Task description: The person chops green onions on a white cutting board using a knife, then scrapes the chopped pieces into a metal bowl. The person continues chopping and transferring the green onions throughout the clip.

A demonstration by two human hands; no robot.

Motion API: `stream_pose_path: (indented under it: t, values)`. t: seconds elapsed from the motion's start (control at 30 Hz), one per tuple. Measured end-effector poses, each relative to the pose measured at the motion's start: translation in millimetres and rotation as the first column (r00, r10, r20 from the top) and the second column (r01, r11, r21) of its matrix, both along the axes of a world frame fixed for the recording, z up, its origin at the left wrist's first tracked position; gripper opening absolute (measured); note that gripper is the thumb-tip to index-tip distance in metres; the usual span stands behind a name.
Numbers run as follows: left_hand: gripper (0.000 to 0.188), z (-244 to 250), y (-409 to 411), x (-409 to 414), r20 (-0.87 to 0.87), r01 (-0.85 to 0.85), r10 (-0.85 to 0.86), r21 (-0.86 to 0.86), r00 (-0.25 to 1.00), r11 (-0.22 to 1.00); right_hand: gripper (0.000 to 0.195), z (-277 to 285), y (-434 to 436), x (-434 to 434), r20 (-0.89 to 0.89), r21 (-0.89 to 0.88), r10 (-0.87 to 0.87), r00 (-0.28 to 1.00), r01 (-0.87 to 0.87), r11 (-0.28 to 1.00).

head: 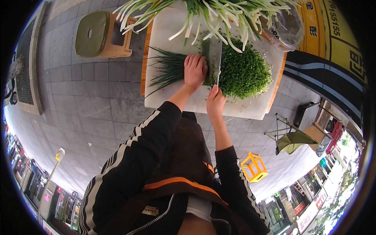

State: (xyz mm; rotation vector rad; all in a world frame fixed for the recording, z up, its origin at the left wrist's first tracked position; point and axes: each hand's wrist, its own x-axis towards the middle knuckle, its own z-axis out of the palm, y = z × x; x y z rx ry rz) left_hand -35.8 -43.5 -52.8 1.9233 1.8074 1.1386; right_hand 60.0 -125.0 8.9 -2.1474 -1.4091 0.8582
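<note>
My left hand (195, 70) presses down on a bunch of green onions (169, 66) that lies across a white cutting board (167, 100). Its fingers are curled over the stalks, and the dark green tips fan out to the left. In my right hand (216, 101) is the handle of a cleaver (216, 58). The blade points away from me, just right of my left fingers, with green bits stuck to it. Right of the blade sits a heap of chopped green onions (245, 70). Uncut green onions (211, 14) with white stems hang over the board's far side.
A bowl wrapped in clear plastic (283, 29) stands at the far right corner. An olive-topped stool (91, 33) is on the paving at left. To the right are a yellow sign panel (337, 32), a folding chair (296, 141) and a small yellow stool (254, 168).
</note>
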Motion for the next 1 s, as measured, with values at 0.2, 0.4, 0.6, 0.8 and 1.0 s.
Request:
stream_pose_path:
  t: [0.2, 0.4, 0.6, 0.8, 1.0]
  values:
    - [0.022, -5.8, -0.8, -1.3, 0.018, -0.018, 0.018, -0.008, 1.0, 1.0, 0.045, 27.3, -10.6, -6.0, 0.115, -0.233, 0.05, 0.992, -0.022, 0.972]
    - [0.02, -4.2, -1.4, -0.9, 0.031, 0.004, -0.005, 0.015, 0.999, 1.0, 0.05, -11.9, 16.4, -13.1, 0.154, -0.036, -0.007, 0.988, 0.012, 0.999]
    - [0.025, -7.8, -0.5, -2.9, 0.036, 0.001, -0.002, 0.01, 0.999, 1.0, 0.042, -4.7, 8.2, 0.0, -0.082, 0.023, -0.034, 0.996, 0.036, 0.999]
    - [0.026, -6.1, -1.8, -1.7, 0.009, -0.005, 0.004, 0.017, 1.0, 1.0, 0.04, 3.3, 9.0, -1.5, -0.065, 0.007, -0.007, 0.998, 0.008, 1.0]
    - [0.02, -5.9, -1.5, -1.4, 0.034, -0.023, 0.023, 0.018, 0.999, 1.0, 0.041, 13.4, -11.6, 5.0, -0.141, -0.139, -0.038, 0.989, 0.018, 0.99]
